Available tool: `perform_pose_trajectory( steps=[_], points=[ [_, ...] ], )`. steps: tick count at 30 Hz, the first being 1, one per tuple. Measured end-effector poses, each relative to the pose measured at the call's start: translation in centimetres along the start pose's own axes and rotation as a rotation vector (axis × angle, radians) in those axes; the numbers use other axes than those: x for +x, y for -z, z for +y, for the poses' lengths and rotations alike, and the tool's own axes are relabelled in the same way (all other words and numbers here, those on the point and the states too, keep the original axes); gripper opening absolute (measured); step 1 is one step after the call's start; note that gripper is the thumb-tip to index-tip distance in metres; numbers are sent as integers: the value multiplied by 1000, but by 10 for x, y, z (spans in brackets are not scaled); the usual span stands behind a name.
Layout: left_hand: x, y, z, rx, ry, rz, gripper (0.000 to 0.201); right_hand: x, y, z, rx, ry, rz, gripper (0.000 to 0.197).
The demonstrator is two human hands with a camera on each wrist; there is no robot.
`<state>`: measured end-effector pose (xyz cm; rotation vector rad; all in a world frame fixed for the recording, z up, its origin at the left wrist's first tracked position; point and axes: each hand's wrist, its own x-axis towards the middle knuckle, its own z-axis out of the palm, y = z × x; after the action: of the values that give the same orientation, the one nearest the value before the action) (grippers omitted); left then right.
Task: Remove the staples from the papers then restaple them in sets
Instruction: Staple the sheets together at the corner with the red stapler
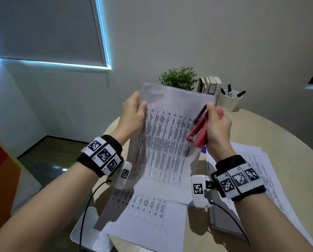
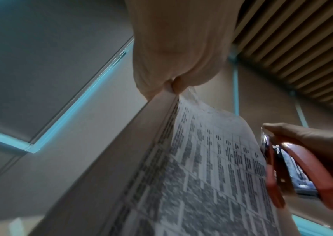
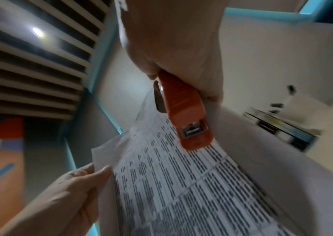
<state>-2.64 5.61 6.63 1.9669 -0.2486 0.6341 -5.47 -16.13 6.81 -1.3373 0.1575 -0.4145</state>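
papers (image 1: 163,135) raised — left hand (image 1: 133,115) pinches their edge, right hand (image 1: 218,128) grips the red stapler (image 1: 197,133).

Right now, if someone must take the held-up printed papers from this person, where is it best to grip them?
Probably the free lower edge of the printed white paper set, from below: the left hand pinches the top left corner, and the right hand with the red stapler crowds the top right.

Both forearms are bare, with no sleeves in view; each wrist wears a black strap, the left wristband (image 1: 101,155) and the right wristband (image 1: 240,177), both faced with white tiles printed with black square markers; a white camera module (image 1: 199,190) with its own marker hangs under each wrist; a thin black cable (image 1: 87,206) trails from each.
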Motion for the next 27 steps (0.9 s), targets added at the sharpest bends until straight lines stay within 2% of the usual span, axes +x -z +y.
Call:
perform_pose_trajectory(
  steps=[3, 6, 8, 11, 14, 17, 19, 21, 23, 27],
  points=[
    [18, 6, 35, -50, -170, 137, 27, 1, -3, -32, 75, 161, 34, 29],
    [20, 6, 51, -90, -250, 183, 27, 1, -2, -46, 119, 260, 23, 32],
    [14, 0, 51, -90, -249, 166, 30, -1, 0, -44, 120, 268, 11, 35],
    [4, -11, 43, -122, -182, 114, 36, -2, 4, -34, 104, 226, 19, 26],
    [9, -15, 43, -100, -136, 125, 27, -3, 3, -37, 95, 230, 55, 23],
    [21, -15, 53, -93, -142, 119, 20, 2, 1, -62, 148, 330, 185, 30],
    [25, -19, 63, -79, -190, 85, 17, 4, 0, -87, 219, 440, 266, 44],
    [23, -27, 72, -64, -235, 42, 21, 3, -2, -112, 273, 546, 253, 33],
    [19, -36, 80, -64, -252, -10, 20, 3, -5, -131, 337, 563, 205, 22],
    [17, -51, 85, -23, -304, -90, 15, 2, -20, -148, 343, 553, 107, 21]
  ],
)
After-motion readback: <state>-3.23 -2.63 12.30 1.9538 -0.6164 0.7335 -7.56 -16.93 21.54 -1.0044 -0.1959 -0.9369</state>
